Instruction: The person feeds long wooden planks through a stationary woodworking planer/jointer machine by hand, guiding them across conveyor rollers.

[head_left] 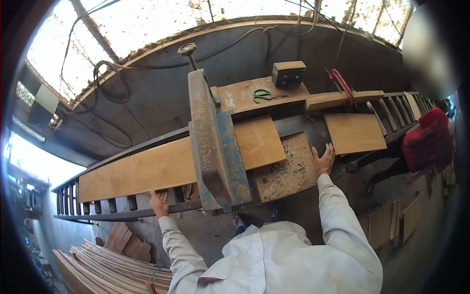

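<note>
My left hand (160, 203) is at the near edge of a long wooden board (142, 169), its fingers stretched out against that edge. The board lies on a roller conveyor and runs under the worn blue-and-grey machine column (213, 137). On the column's other side, a wooden panel (258, 142) sticks out onto the machine table. My right hand (324, 160) lies with fingers spread on the dark table surface, fingertips beside the left corner of a separate square wooden panel (355, 133). Neither hand is wrapped around anything.
Sawdust covers a table plate (289, 171). Behind it are a wooden fence (342, 99) with a red clamp (341, 84), a green-handled tool (263, 95) and a dark block (289, 73). A person in red (427, 141) stands at right. Wood strips (112, 267) lie lower left.
</note>
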The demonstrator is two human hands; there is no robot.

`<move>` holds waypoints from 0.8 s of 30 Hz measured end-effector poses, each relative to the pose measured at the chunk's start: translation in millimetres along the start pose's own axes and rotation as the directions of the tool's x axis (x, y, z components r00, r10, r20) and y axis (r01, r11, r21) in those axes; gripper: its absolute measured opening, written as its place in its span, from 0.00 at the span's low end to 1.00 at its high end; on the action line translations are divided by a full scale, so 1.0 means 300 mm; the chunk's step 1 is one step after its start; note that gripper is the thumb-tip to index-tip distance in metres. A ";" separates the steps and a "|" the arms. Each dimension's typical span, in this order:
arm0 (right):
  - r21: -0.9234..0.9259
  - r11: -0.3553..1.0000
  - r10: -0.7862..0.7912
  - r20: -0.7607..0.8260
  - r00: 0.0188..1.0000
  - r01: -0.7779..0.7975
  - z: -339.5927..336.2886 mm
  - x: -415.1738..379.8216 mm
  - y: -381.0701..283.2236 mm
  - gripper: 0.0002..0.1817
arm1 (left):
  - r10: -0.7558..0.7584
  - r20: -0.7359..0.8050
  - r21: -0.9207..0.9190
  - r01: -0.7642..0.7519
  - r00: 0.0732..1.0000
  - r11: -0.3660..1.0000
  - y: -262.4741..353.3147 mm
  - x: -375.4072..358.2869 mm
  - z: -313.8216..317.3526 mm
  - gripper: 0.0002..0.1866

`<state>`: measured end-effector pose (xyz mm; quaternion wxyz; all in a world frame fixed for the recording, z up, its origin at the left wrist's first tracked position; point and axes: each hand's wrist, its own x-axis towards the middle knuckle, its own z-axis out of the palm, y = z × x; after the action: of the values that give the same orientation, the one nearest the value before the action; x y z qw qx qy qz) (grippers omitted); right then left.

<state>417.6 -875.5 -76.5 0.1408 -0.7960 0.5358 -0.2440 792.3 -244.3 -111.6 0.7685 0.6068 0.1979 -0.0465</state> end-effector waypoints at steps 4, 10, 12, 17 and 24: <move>-0.010 1.000 0.029 -0.084 0.996 -0.030 0.028 0.022 0.019 0.46 | 0.062 0.064 -0.008 -0.061 0.996 0.998 -0.022 -0.017 0.081 0.18; 0.027 0.999 0.045 -0.078 0.996 -0.043 0.014 0.018 0.016 0.40 | 0.003 0.164 -0.059 0.007 0.986 0.998 -0.086 -0.093 0.155 0.16; 0.025 0.999 0.039 -0.115 0.993 -0.036 0.015 0.017 0.009 0.39 | -0.065 0.234 -0.104 0.091 0.970 0.990 -0.079 -0.173 0.240 0.16; 0.140 0.990 0.010 -0.114 0.993 0.006 0.032 0.022 0.049 0.39 | -0.184 0.375 0.016 0.192 0.909 0.981 -0.101 -0.269 0.336 0.17; 0.083 0.996 -0.027 -0.091 0.995 0.035 0.041 0.039 0.053 0.41 | -0.042 0.383 0.298 -0.080 0.923 0.951 -0.105 -0.378 0.420 0.19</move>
<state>415.3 -892.9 -91.7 0.1464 -0.7858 0.5182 -0.3042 709.7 -391.5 -76.1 0.6886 0.7000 0.0277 -0.1872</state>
